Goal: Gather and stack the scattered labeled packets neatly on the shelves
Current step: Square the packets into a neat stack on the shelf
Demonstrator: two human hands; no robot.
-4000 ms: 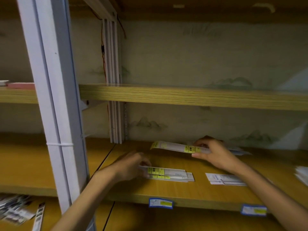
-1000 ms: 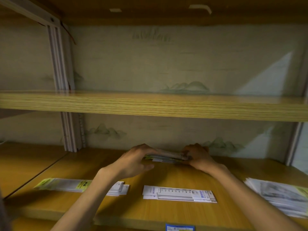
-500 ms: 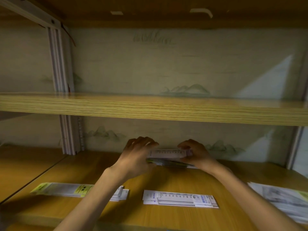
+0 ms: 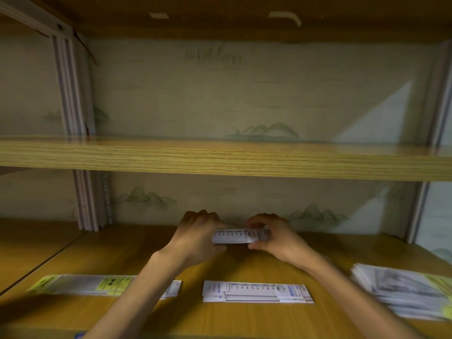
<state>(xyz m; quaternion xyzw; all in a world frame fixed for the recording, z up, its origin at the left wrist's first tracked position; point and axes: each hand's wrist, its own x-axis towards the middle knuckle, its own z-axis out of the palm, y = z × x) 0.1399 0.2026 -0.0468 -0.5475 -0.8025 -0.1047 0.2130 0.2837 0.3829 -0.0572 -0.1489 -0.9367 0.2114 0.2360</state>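
Both hands hold a small bundle of white labeled packets (image 4: 234,237) upright on its long edge, near the back of the lower wooden shelf (image 4: 244,316). My left hand (image 4: 195,238) grips its left end and my right hand (image 4: 274,238) grips its right end, thumb below and fingers curled over the top. A white packet stack with a numbered scale (image 4: 256,291) lies flat toward the front. A packet with yellow labels (image 4: 83,285) lies at the front left, partly hidden by my left forearm. A larger fanned pile (image 4: 401,289) lies at the right.
The upper wooden shelf (image 4: 220,157) runs across just above my hands. A grey metal upright (image 4: 85,199) stands at the back left, and another (image 4: 418,211) at the right. A painted back wall closes off the rear.
Both hands have tipped the bundle from lying nearly flat up onto its edge and closed in on its ends. The view has shifted right since four seconds ago.
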